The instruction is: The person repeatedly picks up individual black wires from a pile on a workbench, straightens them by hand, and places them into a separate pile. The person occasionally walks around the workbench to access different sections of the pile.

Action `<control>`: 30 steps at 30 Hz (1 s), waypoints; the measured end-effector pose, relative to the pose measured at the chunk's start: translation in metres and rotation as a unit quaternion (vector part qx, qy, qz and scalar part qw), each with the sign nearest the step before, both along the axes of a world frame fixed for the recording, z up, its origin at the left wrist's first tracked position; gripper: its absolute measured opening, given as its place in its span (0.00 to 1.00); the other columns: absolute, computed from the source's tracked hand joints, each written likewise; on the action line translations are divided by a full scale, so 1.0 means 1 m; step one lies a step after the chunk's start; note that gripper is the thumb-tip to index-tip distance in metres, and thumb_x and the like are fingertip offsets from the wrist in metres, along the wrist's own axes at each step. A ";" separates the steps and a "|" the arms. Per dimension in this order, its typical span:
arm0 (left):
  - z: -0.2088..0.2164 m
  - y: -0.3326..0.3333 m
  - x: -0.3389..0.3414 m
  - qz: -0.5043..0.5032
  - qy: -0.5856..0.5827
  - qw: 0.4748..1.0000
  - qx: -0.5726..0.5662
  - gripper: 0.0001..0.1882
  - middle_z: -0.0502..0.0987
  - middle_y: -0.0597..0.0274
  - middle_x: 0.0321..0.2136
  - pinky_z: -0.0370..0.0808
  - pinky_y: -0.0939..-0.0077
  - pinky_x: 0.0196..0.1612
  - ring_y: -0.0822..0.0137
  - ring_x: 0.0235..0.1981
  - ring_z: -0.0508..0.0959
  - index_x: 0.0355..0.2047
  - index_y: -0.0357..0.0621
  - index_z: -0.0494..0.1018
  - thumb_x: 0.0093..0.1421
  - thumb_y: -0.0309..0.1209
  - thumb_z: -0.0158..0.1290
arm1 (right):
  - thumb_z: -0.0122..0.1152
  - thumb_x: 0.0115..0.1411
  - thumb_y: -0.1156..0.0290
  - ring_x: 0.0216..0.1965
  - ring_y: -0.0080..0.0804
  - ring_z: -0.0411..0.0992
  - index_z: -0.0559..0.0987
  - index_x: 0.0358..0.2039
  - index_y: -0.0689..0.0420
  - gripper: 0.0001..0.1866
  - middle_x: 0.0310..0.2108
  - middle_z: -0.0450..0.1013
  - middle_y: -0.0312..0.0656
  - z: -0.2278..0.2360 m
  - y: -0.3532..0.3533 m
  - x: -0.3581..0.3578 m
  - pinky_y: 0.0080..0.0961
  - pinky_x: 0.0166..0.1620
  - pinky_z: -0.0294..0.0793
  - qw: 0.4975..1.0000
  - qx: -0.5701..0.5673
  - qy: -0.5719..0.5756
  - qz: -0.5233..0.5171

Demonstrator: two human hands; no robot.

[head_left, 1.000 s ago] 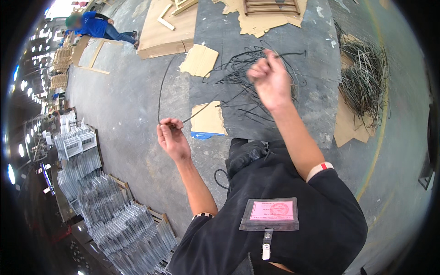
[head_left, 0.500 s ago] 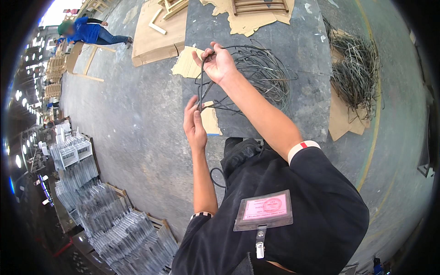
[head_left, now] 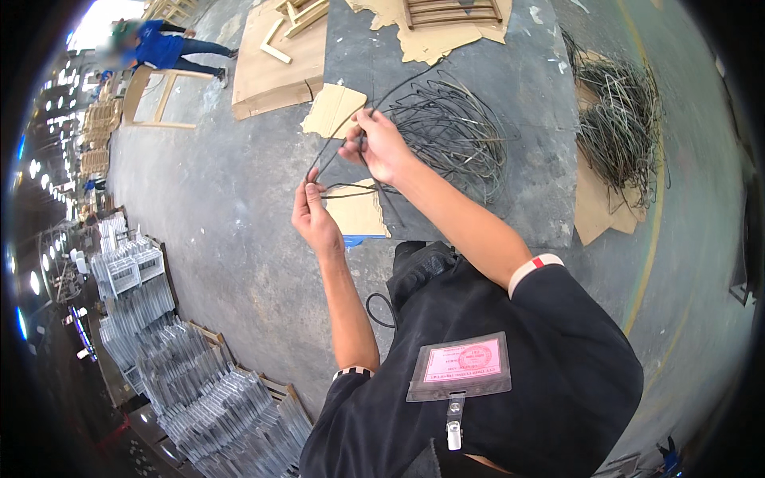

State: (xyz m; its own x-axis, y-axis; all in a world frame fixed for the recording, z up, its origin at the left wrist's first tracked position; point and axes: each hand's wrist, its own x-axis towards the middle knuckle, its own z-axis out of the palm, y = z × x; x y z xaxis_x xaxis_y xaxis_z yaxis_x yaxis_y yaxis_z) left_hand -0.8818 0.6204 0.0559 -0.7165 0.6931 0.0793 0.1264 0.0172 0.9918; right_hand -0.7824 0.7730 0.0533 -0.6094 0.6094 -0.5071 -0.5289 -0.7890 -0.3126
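A dark bent wire slants between my two hands. My left hand pinches its lower end between thumb and fingers. Higher and to the right, my right hand is closed on the wire, its fingertips curled around it; another length runs up and away to the far right. A loose pile of bent dark wires lies just beyond and right of my right hand, partly hidden by my forearm. Torn cardboard pieces lie on the grey surface behind and below the hands.
A bigger wire heap rests on cardboard at the right. Far back are a wooden slatted frame and a large cardboard box. Stacked metal frames fill the lower left. A person in blue stands at the upper left.
My left hand has shifted left and slightly nearer, my right hand nearer to me. The wire between them now slants instead of standing nearly upright. The person in blue has changed posture.
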 end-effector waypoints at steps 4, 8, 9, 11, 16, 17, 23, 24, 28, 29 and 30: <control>0.018 0.003 -0.021 0.047 -0.100 0.991 0.081 0.17 0.79 0.62 0.40 0.70 0.83 0.46 0.79 0.38 0.73 0.55 0.33 0.76 0.74 0.31 0.47 | 0.44 0.77 0.62 0.18 0.15 0.61 0.71 0.48 0.57 0.13 0.28 0.70 0.35 0.011 -0.014 0.042 0.16 0.21 0.67 0.992 0.042 0.047 0.113; 0.033 0.012 -0.047 -0.176 0.072 0.969 -0.158 0.16 0.83 0.57 0.41 0.71 0.79 0.47 0.74 0.41 0.76 0.53 0.34 0.78 0.72 0.32 0.52 | 0.44 0.77 0.61 0.14 0.12 0.57 0.71 0.53 0.62 0.17 0.25 0.69 0.34 0.022 -0.016 0.097 0.13 0.15 0.58 0.945 0.148 0.004 0.292; 0.035 0.015 -0.053 -0.213 0.124 0.942 -0.229 0.16 0.83 0.59 0.37 0.73 0.76 0.45 0.71 0.39 0.77 0.50 0.31 0.78 0.70 0.32 0.53 | 0.44 0.77 0.61 0.13 0.12 0.56 0.70 0.54 0.63 0.18 0.24 0.69 0.34 0.023 -0.017 0.110 0.13 0.14 0.57 0.934 0.178 -0.018 0.308; 0.040 0.020 -0.065 -0.232 0.172 0.903 -0.316 0.16 0.82 0.61 0.35 0.73 0.76 0.43 0.72 0.37 0.77 0.48 0.31 0.78 0.70 0.33 0.53 | 0.42 0.76 0.62 0.13 0.13 0.57 0.70 0.55 0.65 0.19 0.23 0.69 0.34 0.022 -0.014 0.138 0.15 0.15 0.58 0.915 0.221 -0.070 0.329; 0.048 0.028 -0.065 -0.235 -0.026 0.954 -0.186 0.14 0.76 0.63 0.24 0.72 0.72 0.44 0.72 0.31 0.75 0.36 0.33 0.78 0.69 0.35 0.54 | 0.42 0.76 0.62 0.11 0.12 0.55 0.71 0.56 0.64 0.19 0.21 0.68 0.33 0.019 -0.018 0.213 0.13 0.13 0.56 0.914 0.255 -0.155 0.275; 0.049 0.028 -0.057 -0.274 -0.057 0.947 -0.155 0.13 0.71 0.66 0.21 0.71 0.69 0.46 0.69 0.30 0.74 0.33 0.38 0.74 0.71 0.34 0.49 | 0.42 0.77 0.63 0.11 0.11 0.54 0.71 0.56 0.63 0.18 0.20 0.68 0.32 0.020 -0.017 0.229 0.13 0.13 0.56 0.912 0.266 -0.164 0.265; 0.053 0.049 -0.001 -0.417 -0.225 0.880 0.025 0.11 0.68 0.63 0.17 0.70 0.70 0.39 0.68 0.23 0.70 0.34 0.43 0.66 0.74 0.35 0.43 | 0.41 0.77 0.65 0.11 0.10 0.53 0.71 0.54 0.63 0.17 0.20 0.67 0.32 0.042 -0.017 0.302 0.11 0.12 0.54 0.930 0.248 -0.254 0.094; 0.052 0.054 0.006 -0.422 -0.224 0.878 0.029 0.12 0.69 0.63 0.18 0.71 0.69 0.39 0.67 0.24 0.71 0.35 0.42 0.66 0.75 0.36 0.43 | 0.41 0.77 0.64 0.11 0.10 0.52 0.71 0.55 0.63 0.17 0.20 0.67 0.32 0.045 -0.017 0.307 0.11 0.12 0.53 0.943 0.248 -0.216 0.052; 0.047 0.068 0.019 -0.353 -0.188 0.916 0.037 0.12 0.78 0.56 0.27 0.73 0.66 0.48 0.64 0.32 0.78 0.40 0.41 0.68 0.75 0.37 0.44 | 0.44 0.76 0.65 0.15 0.13 0.54 0.71 0.52 0.61 0.14 0.23 0.66 0.33 0.051 -0.013 0.316 0.11 0.17 0.59 0.965 0.199 -0.121 -0.119; 0.046 0.067 0.021 -0.356 -0.213 0.907 0.066 0.11 0.80 0.53 0.32 0.73 0.63 0.50 0.62 0.38 0.80 0.42 0.40 0.70 0.74 0.36 0.46 | 0.45 0.76 0.65 0.16 0.14 0.56 0.71 0.51 0.60 0.13 0.23 0.66 0.33 0.052 -0.009 0.314 0.11 0.19 0.60 0.963 0.180 -0.100 -0.176; 0.045 0.065 0.025 -0.357 -0.204 0.908 0.076 0.11 0.81 0.52 0.33 0.73 0.63 0.50 0.62 0.39 0.80 0.42 0.40 0.71 0.74 0.35 0.46 | 0.46 0.76 0.66 0.18 0.14 0.58 0.71 0.50 0.60 0.12 0.24 0.66 0.33 0.053 -0.005 0.309 0.11 0.21 0.62 0.957 0.166 -0.068 -0.227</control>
